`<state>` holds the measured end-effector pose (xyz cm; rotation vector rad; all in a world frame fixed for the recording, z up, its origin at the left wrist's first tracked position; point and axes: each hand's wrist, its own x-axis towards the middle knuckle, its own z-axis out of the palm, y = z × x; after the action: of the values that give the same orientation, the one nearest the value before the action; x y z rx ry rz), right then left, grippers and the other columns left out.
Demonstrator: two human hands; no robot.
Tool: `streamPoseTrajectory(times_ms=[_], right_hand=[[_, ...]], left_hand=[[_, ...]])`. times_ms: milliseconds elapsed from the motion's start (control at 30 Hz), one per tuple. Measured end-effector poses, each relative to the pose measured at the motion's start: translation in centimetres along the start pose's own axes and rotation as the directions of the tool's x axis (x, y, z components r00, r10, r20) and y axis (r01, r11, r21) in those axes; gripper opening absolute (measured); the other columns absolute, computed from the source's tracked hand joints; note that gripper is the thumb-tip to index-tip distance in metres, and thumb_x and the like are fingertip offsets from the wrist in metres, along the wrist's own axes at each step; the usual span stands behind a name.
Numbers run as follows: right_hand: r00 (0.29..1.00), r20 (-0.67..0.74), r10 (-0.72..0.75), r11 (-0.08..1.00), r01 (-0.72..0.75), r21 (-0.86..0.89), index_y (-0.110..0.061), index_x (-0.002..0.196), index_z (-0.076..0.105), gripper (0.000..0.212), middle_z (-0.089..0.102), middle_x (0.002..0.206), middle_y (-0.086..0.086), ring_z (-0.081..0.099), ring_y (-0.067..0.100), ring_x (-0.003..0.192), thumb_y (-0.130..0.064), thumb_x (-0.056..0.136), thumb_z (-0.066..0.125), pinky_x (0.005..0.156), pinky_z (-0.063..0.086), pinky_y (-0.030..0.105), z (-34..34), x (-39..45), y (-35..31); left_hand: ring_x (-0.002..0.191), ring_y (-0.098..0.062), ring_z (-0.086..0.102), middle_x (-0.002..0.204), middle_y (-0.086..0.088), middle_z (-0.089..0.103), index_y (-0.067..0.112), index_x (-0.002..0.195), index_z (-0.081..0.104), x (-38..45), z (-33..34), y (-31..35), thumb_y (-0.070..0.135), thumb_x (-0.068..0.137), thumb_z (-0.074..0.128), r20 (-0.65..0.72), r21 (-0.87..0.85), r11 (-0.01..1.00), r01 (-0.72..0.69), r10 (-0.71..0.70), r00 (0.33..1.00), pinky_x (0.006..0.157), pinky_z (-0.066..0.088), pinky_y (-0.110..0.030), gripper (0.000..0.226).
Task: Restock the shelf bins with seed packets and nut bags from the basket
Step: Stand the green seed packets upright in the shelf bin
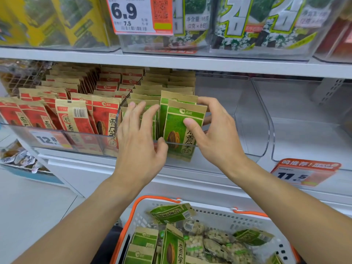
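Nearest, white basket [213, 214] with orange handles, loaded with green seed packets [172, 244] and clear nut bags [219, 244]. Beyond, right hand [215, 130] pinching 1 green packet [182, 130] upright, thumb on its face, fingers curled behind, at front of clear bin [253, 119]. Left hand [139, 138], fingers straight and spread, pressing against green packets [144, 103] standing just left. Further left, red packets [102, 117]. Far above, price tag [133, 15] reading 6.9.

**What my things are made of**

The green seed packet [180, 130] in my right hand [215, 134] looks like matt brown paper. The shelf bin [253, 115] is clear, shiny plastic. The shelf [171, 63] is smooth and white. My basket [219, 214] is white plastic with holes and an orange rim. The nut bags [215, 244] in it are clear and shiny.
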<state>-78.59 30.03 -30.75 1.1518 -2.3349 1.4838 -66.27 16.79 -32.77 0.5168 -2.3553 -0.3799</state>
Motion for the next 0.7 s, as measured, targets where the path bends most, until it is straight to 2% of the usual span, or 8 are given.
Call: streamPoseTrajectory(times_ms=[167, 300, 400, 500, 567, 700], right_hand=[[0.998, 0.064, -0.004, 0.998, 0.008, -0.061, -0.026, 0.128, 0.054, 0.043, 0.063, 0.118, -0.009, 0.061, 0.011, 0.096, -0.033, 0.090, 0.072, 0.083, 0.054, 0.035, 0.4, 0.2, 0.3], [0.992, 0.126, -0.002, 0.992, 0.018, -0.121, -0.027, 0.124, 0.054, 0.044, 0.067, 0.112, -0.007, 0.063, 0.015, 0.097, -0.036, 0.087, 0.075, 0.085, 0.053, 0.034, 0.8, 0.2, 0.7], [0.994, 0.103, 0.035, 0.995, -0.025, -0.096, -0.025, 0.120, 0.055, 0.046, 0.067, 0.106, -0.010, 0.065, 0.007, 0.090, -0.037, 0.082, 0.079, 0.078, 0.053, 0.025, 0.3, 0.4, 0.7], [0.998, 0.055, 0.041, 0.998, -0.038, -0.055, -0.024, 0.096, 0.062, 0.025, 0.067, 0.084, -0.014, 0.064, 0.001, 0.075, -0.031, 0.081, 0.081, 0.065, 0.049, 0.011, -0.5, 0.3, 0.6], [0.998, 0.047, 0.031, 0.998, -0.028, -0.064, -0.025, 0.083, 0.064, 0.018, 0.065, 0.072, -0.016, 0.062, 0.000, 0.075, -0.029, 0.081, 0.081, 0.066, 0.048, 0.010, -0.6, 0.3, 0.4], [0.998, 0.022, 0.057, 0.998, -0.057, 0.001, -0.019, 0.080, 0.068, 0.019, 0.067, 0.070, -0.013, 0.062, 0.002, 0.073, -0.028, 0.078, 0.084, 0.065, 0.048, 0.010, 0.1, 0.7, 0.6]], left_hand=[[0.149, -0.020, 0.018, 0.156, -0.001, 0.033, 0.016, 0.147, 0.038, 0.7, -0.6, 0.7, 0.018, 0.078, 0.055, -0.082, -0.051, 0.994, -0.095, 0.091, 0.992, 0.119, 0.018, -0.049, 0.071], [0.151, -0.019, 0.016, 0.158, 0.002, 0.032, 0.018, 0.150, 0.035, 1.3, -0.1, 1.0, 0.027, 0.078, 0.054, 0.024, 0.038, 0.977, -0.211, 0.210, 0.977, 0.120, 0.010, -0.050, 0.074], [0.147, -0.018, 0.026, 0.152, 0.004, 0.041, 0.020, 0.143, 0.044, 1.6, 0.6, 0.8, 0.036, 0.088, 0.049, 0.065, 0.085, 0.973, -0.215, 0.210, 0.976, 0.121, 0.005, -0.049, 0.058], [0.140, -0.015, 0.038, 0.142, 0.006, 0.052, 0.022, 0.134, 0.054, 2.1, 0.7, 0.7, 0.037, 0.096, 0.047, 0.005, 0.066, 0.980, -0.187, 0.187, 0.982, 0.118, 0.011, -0.047, 0.041], [0.137, -0.015, 0.042, 0.138, 0.007, 0.056, 0.022, 0.132, 0.056, 2.3, 0.7, 0.7, 0.035, 0.098, 0.046, -0.018, 0.046, 0.982, -0.183, 0.184, 0.983, 0.116, 0.012, -0.047, 0.037], [0.133, -0.016, 0.045, 0.134, 0.009, 0.059, 0.022, 0.129, 0.058, 2.3, 1.0, 1.1, 0.031, 0.101, 0.042, -0.030, 0.022, 0.981, -0.193, 0.194, 0.981, 0.114, 0.015, -0.051, 0.034]])
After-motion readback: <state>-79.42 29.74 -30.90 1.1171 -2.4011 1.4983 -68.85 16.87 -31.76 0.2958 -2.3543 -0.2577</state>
